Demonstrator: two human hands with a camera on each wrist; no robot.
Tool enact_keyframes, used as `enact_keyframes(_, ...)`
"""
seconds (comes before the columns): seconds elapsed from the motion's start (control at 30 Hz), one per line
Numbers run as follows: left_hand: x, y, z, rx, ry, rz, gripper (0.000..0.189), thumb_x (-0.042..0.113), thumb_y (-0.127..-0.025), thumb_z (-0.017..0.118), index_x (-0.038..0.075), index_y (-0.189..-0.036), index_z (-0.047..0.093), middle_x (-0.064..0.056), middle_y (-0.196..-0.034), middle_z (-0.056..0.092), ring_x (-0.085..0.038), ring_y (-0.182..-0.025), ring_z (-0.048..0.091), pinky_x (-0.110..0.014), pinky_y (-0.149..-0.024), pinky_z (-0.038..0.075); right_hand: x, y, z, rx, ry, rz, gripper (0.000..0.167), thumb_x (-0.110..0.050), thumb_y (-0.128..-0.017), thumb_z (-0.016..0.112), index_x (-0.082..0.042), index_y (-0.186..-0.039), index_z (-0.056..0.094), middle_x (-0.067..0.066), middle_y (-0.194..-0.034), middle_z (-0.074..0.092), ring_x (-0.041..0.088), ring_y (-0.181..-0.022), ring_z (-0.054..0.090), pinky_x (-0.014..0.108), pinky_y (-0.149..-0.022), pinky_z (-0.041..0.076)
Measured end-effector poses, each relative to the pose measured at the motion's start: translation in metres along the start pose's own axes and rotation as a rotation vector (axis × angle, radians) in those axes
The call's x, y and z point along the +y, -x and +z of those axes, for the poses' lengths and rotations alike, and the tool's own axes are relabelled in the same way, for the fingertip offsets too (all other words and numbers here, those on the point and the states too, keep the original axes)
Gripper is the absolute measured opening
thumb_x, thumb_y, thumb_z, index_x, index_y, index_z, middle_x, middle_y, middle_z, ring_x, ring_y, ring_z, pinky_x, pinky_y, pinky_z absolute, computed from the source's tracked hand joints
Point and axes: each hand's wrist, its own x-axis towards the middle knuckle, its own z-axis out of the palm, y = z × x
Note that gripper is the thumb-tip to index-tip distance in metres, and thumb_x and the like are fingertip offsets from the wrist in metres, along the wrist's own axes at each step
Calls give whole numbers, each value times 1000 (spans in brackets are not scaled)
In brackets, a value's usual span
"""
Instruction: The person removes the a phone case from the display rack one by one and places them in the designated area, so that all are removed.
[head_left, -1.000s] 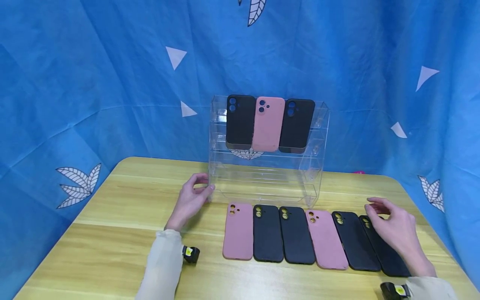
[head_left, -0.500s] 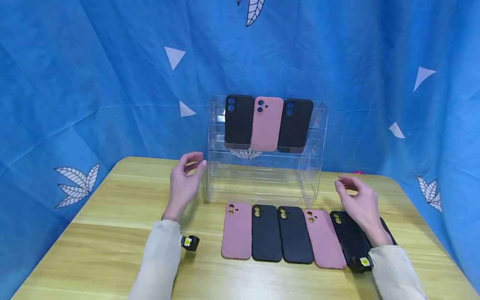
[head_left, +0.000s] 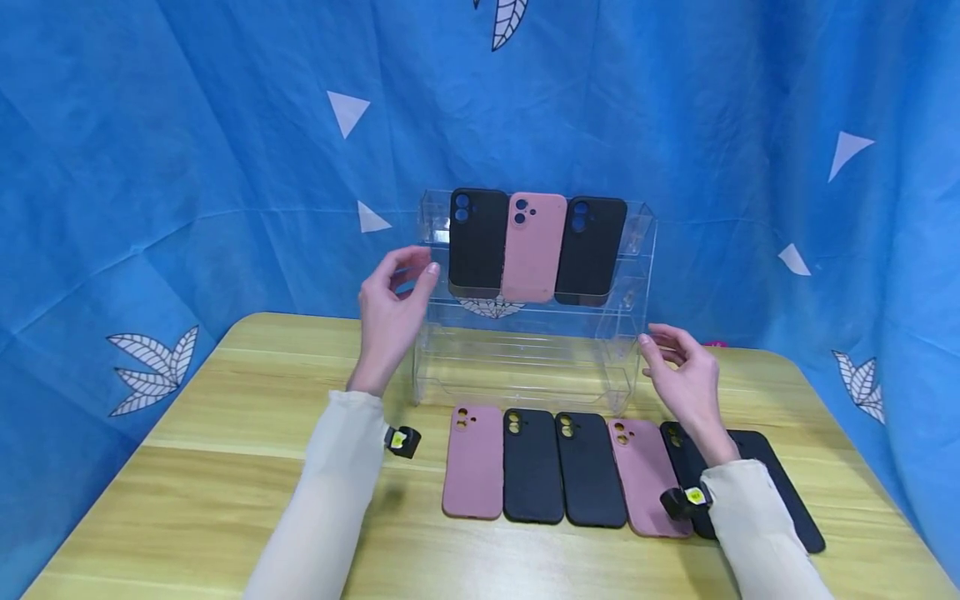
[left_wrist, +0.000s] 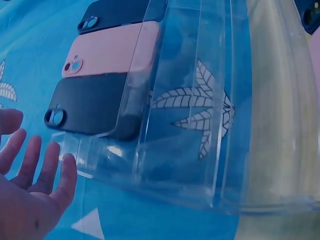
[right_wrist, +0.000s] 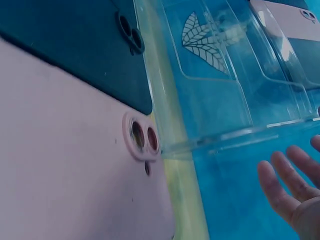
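lifted left hand (head_left: 393,312) and swung right hand (head_left: 686,382) leftward, with fingers apart, seemingly to tend clear tiered phone-case rack (head_left: 540,321) mid-frame.

One clear rack (head_left: 525,367) holds three phone cases (head_left: 534,258): two black, one pink. Nearer, one table (head_left: 225,475) bears six: four black, two pink. Two hands (head_left: 390,321) show.
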Motion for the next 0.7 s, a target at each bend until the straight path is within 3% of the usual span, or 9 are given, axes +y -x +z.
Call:
enact_keyframes(0.23,12,-19,14,-15,-111,-18,39,34,-99,68,15,-132,67,-7,-130,69,-22,-120,64,-42,-101,55,-6,-5,10,-14,-104,15,41,-29,-102,63,-5,-135,62,19,-125,67,-12,-87,64,17,-66,60)
enact_keyframes(0.53,24,-41,27,-35,-205,-28,42,33,-99,66,13,-136,64,-8,-136,66,-27,-122,66,-41,-105,54,-4,-9,12,-2,-154,40,41,-30,-102,63,-2,-133,62,-14,-106,64,-2,-87,69,22,-66,62)
enact_keyframes(0.7,24,-46,31,-30,-215,-48,43,30,-99,66,11,-137,61,-12,-136,65,-30,-119,68,-41,-104,55,-5,-11,12,4,-159,58,40,-30,-103,62,-2,-132,63,-11,-104,66,0,-86,69,23,-65,62)
